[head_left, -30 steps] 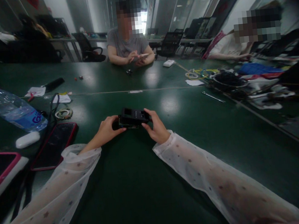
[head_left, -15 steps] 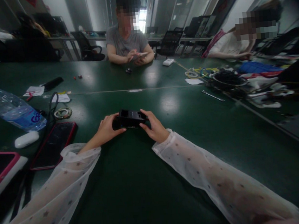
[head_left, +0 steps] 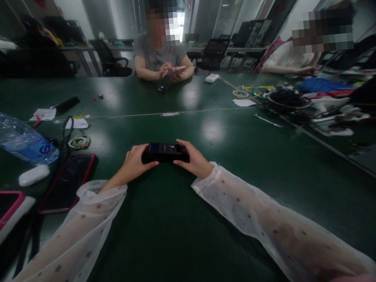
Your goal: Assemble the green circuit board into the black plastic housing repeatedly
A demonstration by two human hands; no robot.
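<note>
A black device point(head_left: 164, 152) with a small dark screen and some buttons on its upper face is held level over the green table point(head_left: 170, 231). My left hand point(head_left: 134, 163) grips its left end, thumb along the near side. Around the right end are the fingers and thumb of my right hand point(head_left: 193, 158). Both forearms wear sheer white sleeves with dark dots. Whether the device touches the tabletop is hard to tell.
At the left lie a water bottle point(head_left: 14, 133), a white case point(head_left: 34, 175), a red-edged phone point(head_left: 68, 182) and a pink-edged phone point(head_left: 2, 212). A wrench point(head_left: 267, 121) and piled cables point(head_left: 285, 100) are at the right. A person point(head_left: 161, 55) sits opposite, holding a phone.
The black device has tilted, so its upper face looks different and its right end sits slightly lower. My right thumb has shifted a little left; my left hand has barely moved.
</note>
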